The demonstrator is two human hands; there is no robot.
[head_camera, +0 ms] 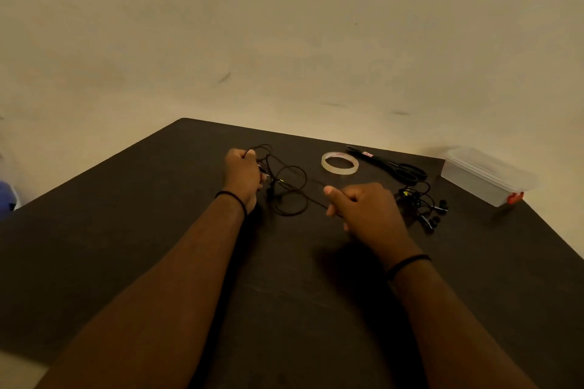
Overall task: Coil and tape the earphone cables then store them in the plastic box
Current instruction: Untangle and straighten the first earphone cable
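The left hand is closed around a bundle of black earphone cable, its fingers curled so that the loops come out from the thumb side of the fist. From this grip the cable falls in some loose rings onto the dark table, just to the right of the fist, and one thin strand runs from the rings across to the right hand. The right hand has its fingers curled and the thumb laid forward; it seems to pinch that strand between thumb and fingers, but the strand is very thin and the light is weak, so the exact contact is not sure. Both wrists carry a thin black band.

Just beyond the right hand, a little further from the person, a ring of clear tape lies flat on the table. Beyond the tape and to its right lie black scissors, with the handles toward the right hand and the blades pointing away to the far edge. Close to the right of the right hand's knuckles is a second set of earphones, a tangled heap with the ear buds lying at its near side, apart from the hand. Further right, near the table's edge, stands the plastic box, translucent, with a lid on it and a red clip at its near corner.
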